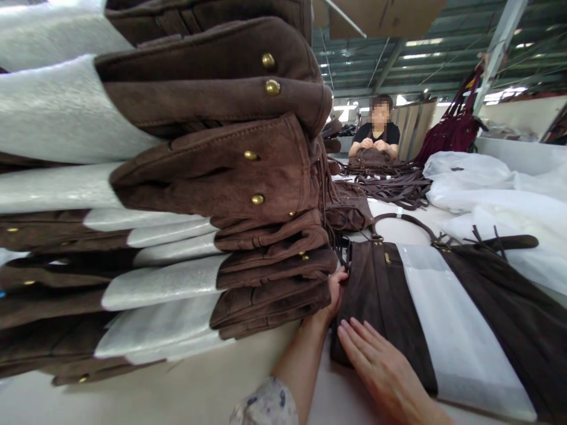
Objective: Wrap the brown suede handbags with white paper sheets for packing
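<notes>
A dark brown suede-like handbag (376, 295) lies flat on the table, with a band of white wrap (452, 319) around its middle and a looped handle (405, 217) at its far edge. My right hand (381, 360) rests palm down on the bag's near left part, fingers stretched out. At the bag's left side edge, my left hand (337, 289) grips it, its fingers partly hidden by the bag and the stack. Close beside my left forearm rises a tall stack of brown bags (212, 171), with white wrap around them and brass-coloured studs.
Across the table (195, 383), a person (376, 133) handles another brown bag. Brown straps (398, 186) lie in a heap before them. White plastic sheeting (487, 189) is piled at the right, and a maroon bag (454, 127) hangs near a post.
</notes>
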Motion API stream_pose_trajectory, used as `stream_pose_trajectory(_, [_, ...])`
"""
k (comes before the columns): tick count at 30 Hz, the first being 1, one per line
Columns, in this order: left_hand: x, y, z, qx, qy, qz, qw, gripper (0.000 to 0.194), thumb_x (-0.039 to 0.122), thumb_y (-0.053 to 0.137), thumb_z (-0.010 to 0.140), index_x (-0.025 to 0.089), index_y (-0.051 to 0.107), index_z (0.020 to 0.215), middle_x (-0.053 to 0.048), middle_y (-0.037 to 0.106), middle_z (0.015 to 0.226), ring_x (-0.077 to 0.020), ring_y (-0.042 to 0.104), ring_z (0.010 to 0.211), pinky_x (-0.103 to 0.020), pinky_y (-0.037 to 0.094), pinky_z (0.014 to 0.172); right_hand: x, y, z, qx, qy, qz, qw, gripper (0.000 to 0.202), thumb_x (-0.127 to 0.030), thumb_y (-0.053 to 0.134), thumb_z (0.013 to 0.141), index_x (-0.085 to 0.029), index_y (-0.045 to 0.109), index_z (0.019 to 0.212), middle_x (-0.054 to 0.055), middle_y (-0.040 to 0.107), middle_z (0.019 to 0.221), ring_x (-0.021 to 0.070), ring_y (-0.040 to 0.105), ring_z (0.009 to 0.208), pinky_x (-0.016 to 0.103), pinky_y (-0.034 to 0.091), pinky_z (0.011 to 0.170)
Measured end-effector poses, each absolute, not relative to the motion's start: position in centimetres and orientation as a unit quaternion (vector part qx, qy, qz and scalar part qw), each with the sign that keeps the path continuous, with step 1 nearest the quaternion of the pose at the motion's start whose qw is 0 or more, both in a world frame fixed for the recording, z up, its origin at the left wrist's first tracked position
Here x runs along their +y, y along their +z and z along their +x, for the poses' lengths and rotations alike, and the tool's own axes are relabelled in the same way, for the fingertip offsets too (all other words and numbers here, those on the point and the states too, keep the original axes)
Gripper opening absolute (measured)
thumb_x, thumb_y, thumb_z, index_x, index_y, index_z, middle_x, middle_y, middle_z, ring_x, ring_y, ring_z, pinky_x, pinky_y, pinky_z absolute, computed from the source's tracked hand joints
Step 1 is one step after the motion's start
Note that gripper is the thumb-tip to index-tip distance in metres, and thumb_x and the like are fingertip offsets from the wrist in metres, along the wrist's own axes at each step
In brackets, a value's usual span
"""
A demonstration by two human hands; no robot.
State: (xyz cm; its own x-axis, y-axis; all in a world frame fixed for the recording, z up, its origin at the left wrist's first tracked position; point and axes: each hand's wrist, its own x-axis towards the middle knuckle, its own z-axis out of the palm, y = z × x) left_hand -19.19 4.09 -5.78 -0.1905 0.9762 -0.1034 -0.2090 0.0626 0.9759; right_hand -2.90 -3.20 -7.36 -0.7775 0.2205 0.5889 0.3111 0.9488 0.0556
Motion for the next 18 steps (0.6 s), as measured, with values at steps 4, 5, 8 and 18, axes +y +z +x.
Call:
stream_pose_trajectory(4, [2.7,-6.1,-18.9,0.499,0.575,0.356,0.542,0.05,0.055,0.041,0.083,0.014,0.065,0.1,-0.007,0.069,0.088,-0.0257,0.062,0.096,-0.04,0.046,0.091,-3.1,-6.4,-2.1,-0.939,-0.033,-0.155,0.305,0.076,0.002,0.027,0.077,-0.008,0.013,0.151,0.011,0.046,0.142,0.021,0.045,0.131,0.038,0.05,0.1])
stream_pose_trajectory(5, [2.0,-6.1,-19.0,0.501,0.573,0.355,0.542,0.048,0.055,0.045,0.082,0.015,0.064,0.1,-0.007,0.069,0.088,-0.0251,0.063,0.094,-0.039,0.047,0.089,-3.0,-6.2,-1.8,-0.937,-0.019,-0.158,0.312,0.079,0.003,0.026,0.075,-0.008,0.009,0.152,0.012,0.046,0.142,0.0197,0.044,0.131,0.036,0.05,0.101])
stream_pose_trajectory(8, [-0.5,-6.2,-19.5,0.521,0.563,0.358,0.532,0.039,0.049,0.059,0.076,0.017,0.061,0.098,-0.004,0.067,0.088,-0.0221,0.063,0.088,-0.035,0.048,0.084,-2.8,-6.0,-1.5,-0.936,0.002,-0.154,0.316,0.078,0.002,0.027,0.076,-0.009,0.011,0.152,0.012,0.047,0.142,0.0195,0.043,0.132,0.036,0.049,0.102])
stream_pose_trajectory(18, [-4.4,-4.6,-20.1,0.645,0.45,0.459,0.412,0.026,0.036,0.061,0.077,0.017,0.063,0.095,-0.003,0.065,0.09,-0.021,0.057,0.091,-0.033,0.044,0.088,-4.6,-7.5,-3.1,-0.945,-0.106,-0.175,0.256,0.059,-0.005,0.035,0.078,-0.007,0.048,0.136,0.012,0.046,0.143,0.0278,0.043,0.132,0.046,0.049,0.101])
